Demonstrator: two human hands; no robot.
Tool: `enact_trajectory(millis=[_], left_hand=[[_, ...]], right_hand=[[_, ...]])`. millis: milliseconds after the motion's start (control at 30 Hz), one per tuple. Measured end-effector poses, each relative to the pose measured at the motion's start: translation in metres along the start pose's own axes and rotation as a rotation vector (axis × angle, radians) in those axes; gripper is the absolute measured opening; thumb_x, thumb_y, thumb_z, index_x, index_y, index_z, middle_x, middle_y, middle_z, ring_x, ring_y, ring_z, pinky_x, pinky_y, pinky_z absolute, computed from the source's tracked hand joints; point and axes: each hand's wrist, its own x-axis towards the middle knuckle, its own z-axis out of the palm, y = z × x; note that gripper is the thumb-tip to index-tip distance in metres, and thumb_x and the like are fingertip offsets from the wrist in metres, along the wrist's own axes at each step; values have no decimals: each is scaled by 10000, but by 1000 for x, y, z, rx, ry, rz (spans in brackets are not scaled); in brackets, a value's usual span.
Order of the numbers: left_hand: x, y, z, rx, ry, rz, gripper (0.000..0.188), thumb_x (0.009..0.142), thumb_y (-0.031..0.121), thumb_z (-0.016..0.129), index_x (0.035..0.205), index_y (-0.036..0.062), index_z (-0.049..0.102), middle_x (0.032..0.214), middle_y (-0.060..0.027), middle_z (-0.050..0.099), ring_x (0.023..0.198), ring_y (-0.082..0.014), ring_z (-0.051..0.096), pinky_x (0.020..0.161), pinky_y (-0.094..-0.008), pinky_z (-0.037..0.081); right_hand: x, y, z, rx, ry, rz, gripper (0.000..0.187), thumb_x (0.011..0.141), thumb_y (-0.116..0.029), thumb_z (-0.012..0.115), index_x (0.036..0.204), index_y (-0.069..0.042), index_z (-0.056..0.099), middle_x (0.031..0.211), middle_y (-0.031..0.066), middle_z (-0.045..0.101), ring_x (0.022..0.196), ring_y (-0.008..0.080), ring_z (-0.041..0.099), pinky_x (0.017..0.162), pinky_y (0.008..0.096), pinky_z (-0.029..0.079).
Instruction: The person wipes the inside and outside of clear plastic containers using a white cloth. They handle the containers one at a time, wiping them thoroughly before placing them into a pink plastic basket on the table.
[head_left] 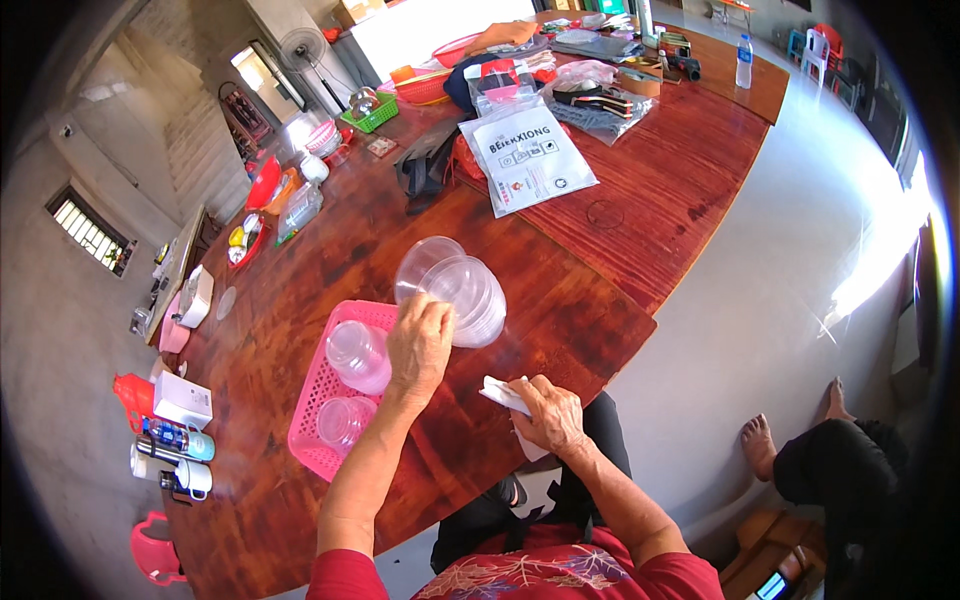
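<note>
Working at this red-brown table, we've got our left hand with fingers bunched narrow at the edge of the stacked clear plastic containers, just beside the pink basket; can't tell if it's gripping one. Our right hand is pinching a white wad. Label-wise, the white bag up the table has bold dark lettering, small printed icons and a red mark.

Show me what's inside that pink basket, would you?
The pink basket holds two groups of clear plastic containers, one nearer the person, one farther. They cover much of its floor, and the left forearm hides part of its right side.
</note>
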Motion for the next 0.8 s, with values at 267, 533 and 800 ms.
enact_trajectory(millis=[267, 533, 800], left_hand=[[-16, 53, -77, -206, 171, 71, 150, 758, -39, 625, 856, 43, 547, 867, -118, 592, 786, -303, 568, 699, -399, 455], [-93, 90, -86, -690, -49, -326, 100, 933, -18, 474, 1031, 0, 465, 1028, -166, 625, 832, -205, 615, 738, -326, 515], [-128, 91, -58, -1146, -140, -636, 43, 980, 87, 461, 1000, 55, 444, 1193, -221, 601, 938, -217, 652, 741, -263, 511]], right_hand=[[-4, 5, 0, 18, 4, 10, 298, 723, -164, 655, 1006, -115, 579, 777, 105, 542, 664, 307, 609, 598, 414, 504], [-4, 7, -23, 461, -131, 116, 264, 757, -112, 640, 1017, -69, 634, 858, 107, 635, 728, 288, 648, 639, 374, 522], [-5, -20, -91, 805, 252, 746, 231, 820, -9, 525, 1036, -16, 607, 873, 109, 636, 744, 177, 636, 611, 290, 501]])
